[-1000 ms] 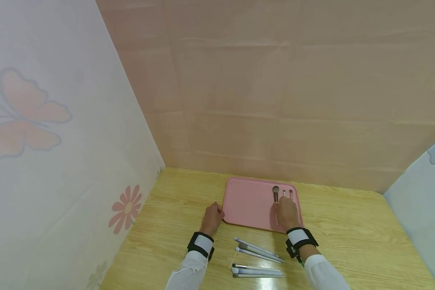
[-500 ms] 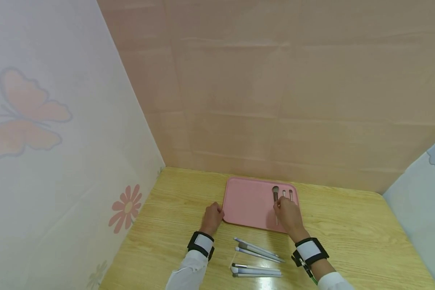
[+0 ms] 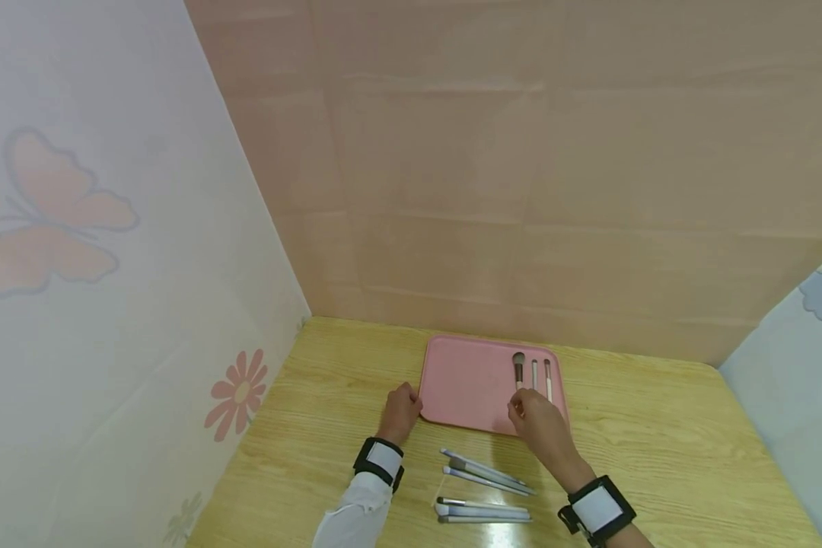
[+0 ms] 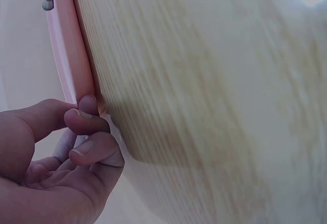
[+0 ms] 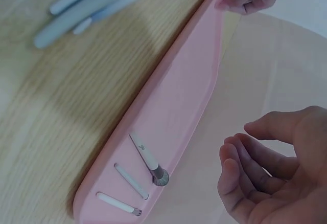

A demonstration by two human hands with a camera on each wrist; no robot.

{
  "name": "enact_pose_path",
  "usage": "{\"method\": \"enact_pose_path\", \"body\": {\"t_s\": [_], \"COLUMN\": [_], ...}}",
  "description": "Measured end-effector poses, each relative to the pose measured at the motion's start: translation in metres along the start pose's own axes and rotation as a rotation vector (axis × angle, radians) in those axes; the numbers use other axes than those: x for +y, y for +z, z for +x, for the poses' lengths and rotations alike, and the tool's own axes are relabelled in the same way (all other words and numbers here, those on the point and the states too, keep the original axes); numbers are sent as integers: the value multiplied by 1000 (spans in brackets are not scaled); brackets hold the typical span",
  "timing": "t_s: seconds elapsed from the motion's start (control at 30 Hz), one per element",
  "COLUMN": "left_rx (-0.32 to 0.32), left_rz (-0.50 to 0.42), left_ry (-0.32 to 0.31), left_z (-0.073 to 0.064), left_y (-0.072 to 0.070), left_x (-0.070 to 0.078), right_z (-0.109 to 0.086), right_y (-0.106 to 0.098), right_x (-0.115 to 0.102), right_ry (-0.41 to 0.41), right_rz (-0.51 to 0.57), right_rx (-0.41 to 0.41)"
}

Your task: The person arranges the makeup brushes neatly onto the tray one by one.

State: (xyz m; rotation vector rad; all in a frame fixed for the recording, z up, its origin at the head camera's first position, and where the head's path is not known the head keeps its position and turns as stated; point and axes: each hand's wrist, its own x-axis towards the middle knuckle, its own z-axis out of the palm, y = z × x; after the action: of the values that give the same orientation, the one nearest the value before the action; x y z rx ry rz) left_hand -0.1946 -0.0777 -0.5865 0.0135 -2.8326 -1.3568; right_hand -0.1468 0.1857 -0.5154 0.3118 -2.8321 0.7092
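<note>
My left hand pinches the near left corner of a pink tray; in the left wrist view, thumb and fingertips meet at its edge. Toward the tray's right end lie a makeup brush with a wide dark head and two small makeup brushes, roughly side by side. Over the near right part of the tray hovers my right hand, fingers loosely bent, thumb apart from them and nothing held. It hides the brushes' handle ends in the head view.
Several pale-handled makeup brushes lie on the wooden table in front of the tray, in an upper group and a lower group. A patterned wall borders the table on the left, and a tan wall covering stands behind it.
My right hand has drawn back toward the tray's near edge, so more of the small makeup brushes shows. The left hand stays at the tray's corner.
</note>
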Motion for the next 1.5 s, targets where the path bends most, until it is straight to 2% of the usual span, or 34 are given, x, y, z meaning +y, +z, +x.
{"method": "enact_pose_path", "body": {"t_s": [0.3,0.73,0.83,1.07,1.2,1.5], "left_rx": [3,15,11,5,18,21], "left_rz": [9,-16,-10,-5,-14,-15], "left_ry": [-20,9,0,-19,0,-3], "left_z": [0,2,1,-1,-1,0], "left_y": [-1,1,1,-1,-3,1], "left_x": [0,-1,0,4,5,3], "right_z": [-17,-33,-37,-46,-50,-59], "right_y": [-1,8,9,15,18,19], "right_x": [-10,-18,-16,-9,-6,-4], "right_ry": [-9,-40,-90,-275,-296,-342], "right_rz": [-1,13,6,-40,-45,-37], "right_rx": [-49,-123,-123,-103,-133,-210]}}
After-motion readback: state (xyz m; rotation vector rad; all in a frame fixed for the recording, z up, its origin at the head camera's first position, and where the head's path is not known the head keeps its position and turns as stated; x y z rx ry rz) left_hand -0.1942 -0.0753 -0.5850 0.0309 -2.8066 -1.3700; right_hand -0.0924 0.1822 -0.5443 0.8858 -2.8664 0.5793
